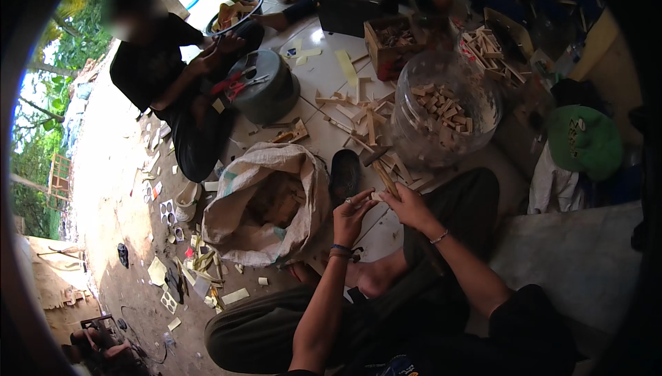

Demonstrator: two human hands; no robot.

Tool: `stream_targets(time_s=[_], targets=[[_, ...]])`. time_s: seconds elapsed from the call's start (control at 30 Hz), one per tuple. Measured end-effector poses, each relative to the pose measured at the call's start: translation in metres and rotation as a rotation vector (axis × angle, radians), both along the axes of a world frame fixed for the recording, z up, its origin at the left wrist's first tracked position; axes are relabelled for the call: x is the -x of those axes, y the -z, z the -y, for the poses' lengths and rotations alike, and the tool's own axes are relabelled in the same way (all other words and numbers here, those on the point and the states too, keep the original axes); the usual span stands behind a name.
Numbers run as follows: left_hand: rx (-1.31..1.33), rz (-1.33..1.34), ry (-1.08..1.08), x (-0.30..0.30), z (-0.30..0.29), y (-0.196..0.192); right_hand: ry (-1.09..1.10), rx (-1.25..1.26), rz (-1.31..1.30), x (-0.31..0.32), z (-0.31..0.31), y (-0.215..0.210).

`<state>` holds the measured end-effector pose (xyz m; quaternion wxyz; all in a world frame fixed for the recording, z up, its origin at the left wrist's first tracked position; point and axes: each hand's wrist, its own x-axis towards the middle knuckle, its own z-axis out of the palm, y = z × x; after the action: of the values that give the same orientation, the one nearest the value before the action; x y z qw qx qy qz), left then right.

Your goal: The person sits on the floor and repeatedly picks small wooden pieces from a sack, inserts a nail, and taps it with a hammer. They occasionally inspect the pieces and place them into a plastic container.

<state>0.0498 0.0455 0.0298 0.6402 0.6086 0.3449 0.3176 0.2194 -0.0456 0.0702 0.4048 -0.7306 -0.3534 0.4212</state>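
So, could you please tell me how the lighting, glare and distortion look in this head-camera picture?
Head view: a black fisheye rim bends the edges; daylight overexposes the ground at upper left; glare spots the white floor tiles and the clear plastic jar; the left hand and right hand sit in soft shade, fairly sharp.

Glossy white floor tiles (324, 79) catch bright daylight and give way on the left to bare dirt ground (114, 169) littered with scraps, beyond which green trees (41, 135) stand in the open air.
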Motion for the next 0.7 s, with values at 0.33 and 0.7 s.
stream_targets(time_s=[0.33,0.7], targets=[[0.115,-0.061,-0.001,0.007,0.011,0.037,-0.052,0.159,-0.034,0.001,-0.003,0.023],[0.218,0.018,0.014,0.017,0.014,0.04,-0.092,0.15,0.133,0.007,-0.001,0.034]])
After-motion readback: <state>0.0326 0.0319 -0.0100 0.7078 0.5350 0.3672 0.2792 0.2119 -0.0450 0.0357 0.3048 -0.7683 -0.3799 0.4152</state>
